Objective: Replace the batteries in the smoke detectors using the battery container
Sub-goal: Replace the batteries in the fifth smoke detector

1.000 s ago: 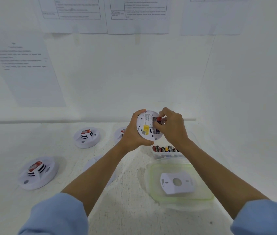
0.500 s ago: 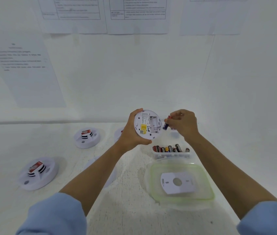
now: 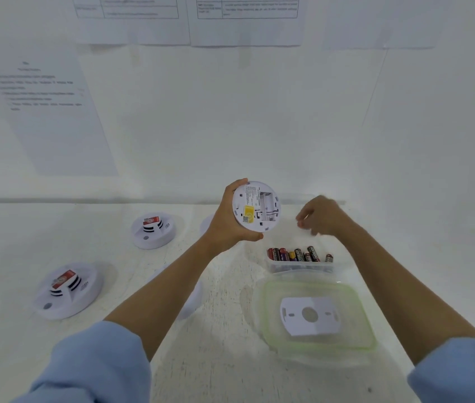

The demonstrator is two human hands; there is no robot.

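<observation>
My left hand (image 3: 226, 225) grips a white round smoke detector (image 3: 256, 206) by its rim, above the table. Its back faces me, showing a yellow sticker and an open battery bay with no battery in it. To its right, my right hand (image 3: 322, 216) hangs blurred over the far end of the clear battery container (image 3: 300, 268), fingers pointing down. No battery shows in those fingers. Several batteries (image 3: 297, 254) stand in the container.
The container's green-rimmed lid (image 3: 358, 321) lies near me with a white mounting plate (image 3: 309, 315) on it. Two detectors (image 3: 152, 229) (image 3: 67, 289) rest face up on the left. Another white round piece (image 3: 194, 298) is partly hidden by my left forearm. Walls stand close behind and to the right.
My right hand pulled a battery out of the held detector, carried it right and lowered toward the container. The battery is no longer visible in its fingers. My left hand stayed put.
</observation>
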